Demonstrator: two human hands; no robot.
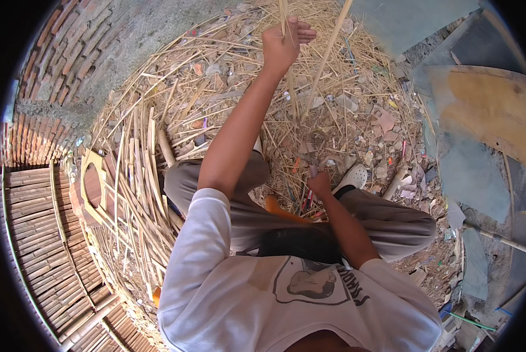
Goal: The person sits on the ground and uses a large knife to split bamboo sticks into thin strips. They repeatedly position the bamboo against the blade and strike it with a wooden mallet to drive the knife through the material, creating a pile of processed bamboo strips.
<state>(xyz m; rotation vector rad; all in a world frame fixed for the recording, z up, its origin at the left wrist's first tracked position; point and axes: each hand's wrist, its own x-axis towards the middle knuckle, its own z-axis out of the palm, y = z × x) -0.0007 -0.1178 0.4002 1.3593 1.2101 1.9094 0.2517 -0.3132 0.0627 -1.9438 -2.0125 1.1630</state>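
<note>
My left hand (281,48) is raised far ahead at the upper middle, with my arm stretched out. It grips a thin pale bamboo strip (291,88) between thumb and palm, the other fingers pointing right. A second bamboo strip (327,56) slants alongside; the two come close together lower down, above the litter between my feet. Close to my body, my right hand (320,183) is closed around what looks like the handle of a knife (313,170). Its blade is blurred against the ground, near the strips' lower ends.
Split bamboo strips (137,188) lie piled at my left, beside a bamboo slat panel (40,234). A brick wall (69,53) rises at the far left. Straw and rubble cover the ground around my shoe (354,178). Grey sheets (474,176) and a tan board (489,114) lie right.
</note>
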